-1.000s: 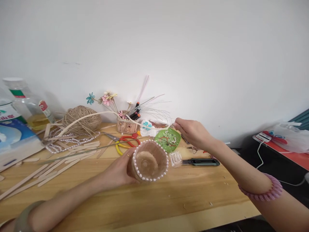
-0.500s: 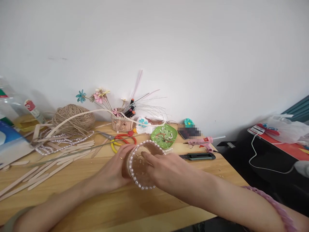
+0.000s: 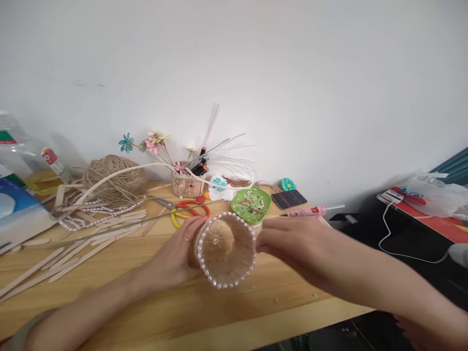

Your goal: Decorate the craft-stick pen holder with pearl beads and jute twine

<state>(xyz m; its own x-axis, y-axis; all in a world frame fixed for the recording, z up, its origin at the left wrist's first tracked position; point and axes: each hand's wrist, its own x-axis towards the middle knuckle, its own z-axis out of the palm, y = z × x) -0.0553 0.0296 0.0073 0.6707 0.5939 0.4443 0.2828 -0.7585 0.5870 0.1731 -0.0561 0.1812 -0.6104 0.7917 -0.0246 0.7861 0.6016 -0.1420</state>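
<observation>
A see-through, tan-tinted cup [image 3: 224, 251] tilts toward me, its opening ringed by a string of pearl beads [image 3: 219, 285]. Around its left side my left hand [image 3: 186, 246] is closed, with a ring on one finger. Small raised decorations show at the bottom inside the cup. My right hand [image 3: 288, 239] hovers at the cup's right rim, palm down, fingers bent and pointing left. Its fingertips are partly hidden and blurred, and whether they touch the rim is unclear. Just behind it lies a pink glue gun [image 3: 303, 212], partly covered by the hand.
Scissors [image 3: 190, 208], a green dish [image 3: 251, 204] of beads and a phone [image 3: 289, 199] lie behind the cup. Leftward are wooden craft sticks [image 3: 78, 258], pearl strands [image 3: 106, 211] and a twine ball [image 3: 115, 178]. A decorated pot [image 3: 188, 186] holds flowers and markers.
My right hand has come out of the cup's opening and moved right, now covering the utility knife. My left hand keeps the cup in about the same place.
</observation>
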